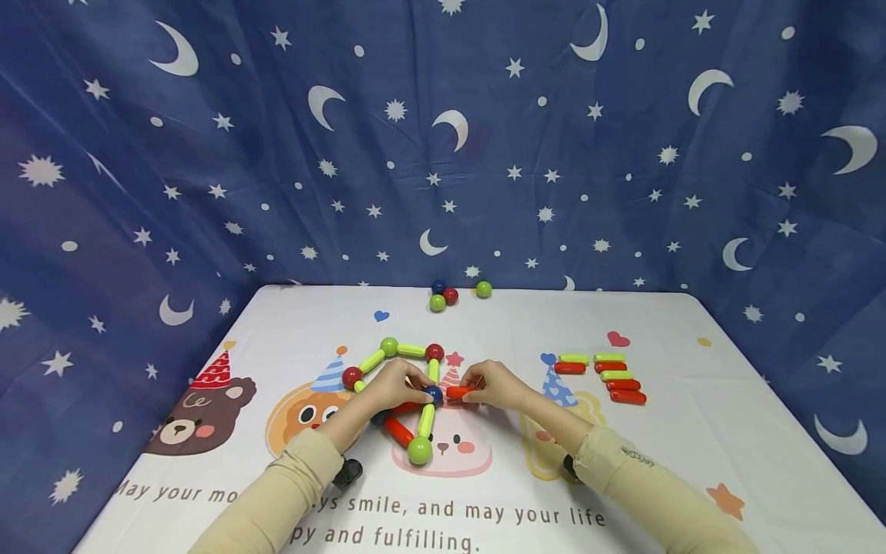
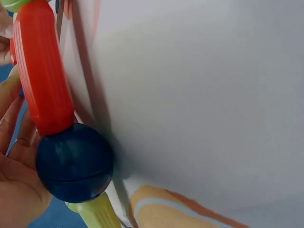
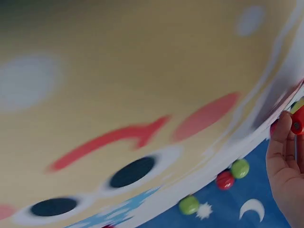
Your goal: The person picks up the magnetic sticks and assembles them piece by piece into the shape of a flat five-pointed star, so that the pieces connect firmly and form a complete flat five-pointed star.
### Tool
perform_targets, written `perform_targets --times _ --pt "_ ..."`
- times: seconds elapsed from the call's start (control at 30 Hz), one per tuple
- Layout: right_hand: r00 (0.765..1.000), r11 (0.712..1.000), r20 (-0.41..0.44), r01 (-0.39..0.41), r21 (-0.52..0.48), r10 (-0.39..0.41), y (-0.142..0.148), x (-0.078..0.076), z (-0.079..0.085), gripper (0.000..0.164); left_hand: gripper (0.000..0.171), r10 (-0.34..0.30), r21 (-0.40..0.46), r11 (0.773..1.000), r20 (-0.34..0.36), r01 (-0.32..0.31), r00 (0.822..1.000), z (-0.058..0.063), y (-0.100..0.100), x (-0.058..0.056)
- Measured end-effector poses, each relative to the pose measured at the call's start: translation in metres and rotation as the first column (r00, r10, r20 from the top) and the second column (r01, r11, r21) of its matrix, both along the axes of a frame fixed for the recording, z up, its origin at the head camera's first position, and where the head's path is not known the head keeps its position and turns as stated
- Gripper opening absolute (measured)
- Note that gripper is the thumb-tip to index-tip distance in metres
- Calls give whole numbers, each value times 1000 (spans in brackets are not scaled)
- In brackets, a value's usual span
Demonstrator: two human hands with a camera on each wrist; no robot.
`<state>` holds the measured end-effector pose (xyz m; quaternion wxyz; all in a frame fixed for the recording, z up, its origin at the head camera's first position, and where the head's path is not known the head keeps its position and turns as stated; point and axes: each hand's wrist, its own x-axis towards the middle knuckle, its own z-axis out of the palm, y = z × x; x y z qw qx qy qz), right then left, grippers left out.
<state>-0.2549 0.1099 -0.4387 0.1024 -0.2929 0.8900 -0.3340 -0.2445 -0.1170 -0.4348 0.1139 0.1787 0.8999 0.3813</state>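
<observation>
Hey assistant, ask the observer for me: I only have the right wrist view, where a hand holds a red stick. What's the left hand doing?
Observer: The left hand grips a blue ball.
Operator: Okay. Any spare sticks outside my picture?
Observer: Yes, seven loose sticks lie on the right side of the table, four red and three yellow-green.
Operator: Near the far edge I see two loose green balls and a red ball. Any others there?
Observer: One more: a fourth loose ball, dark blue, sits beside the red one.
</observation>
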Motion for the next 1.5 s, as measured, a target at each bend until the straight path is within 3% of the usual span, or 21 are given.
perform_targets --times 0.3,0.47,0.6,0.7,0.9,1.1,1.27,1.5 --pt "998 1000 -57 7 -3 -7 -9 0 2 11 19 0 -15 1000 -6 0 1000 0 2 0" --pt "997 999 -80 7 -52 -12 17 -6 6 14 19 -20 -14 1000 -23 19 1000 0 0 1" --pt "990 997 -122 73 -27 -76 49 -13 13 14 18 -18 -25 1000 -47 17 999 -1 -2 1" --pt "967 984 -210 165 73 -147 74 -14 13 11 17 -11 -26 1000 -50 9 999 -3 -2 2" --pt "903 919 -370 319 233 -220 115 -12 6 7 17 6 -19 1000 -38 -6 999 -3 1 4" --pt "870 877 -471 336 345 -148 133 -13 2 10 18 6 -13 1000 -48 -7 999 -5 2 5" --pt "907 882 -413 257 396 -79 132 -16 0 13 20 0 -8 1000 -67 -1 998 -3 3 5" --pt "944 929 -327 158 334 -43 105 -23 3 14 20 23 0 1000 -56 -23 998 -7 3 7"
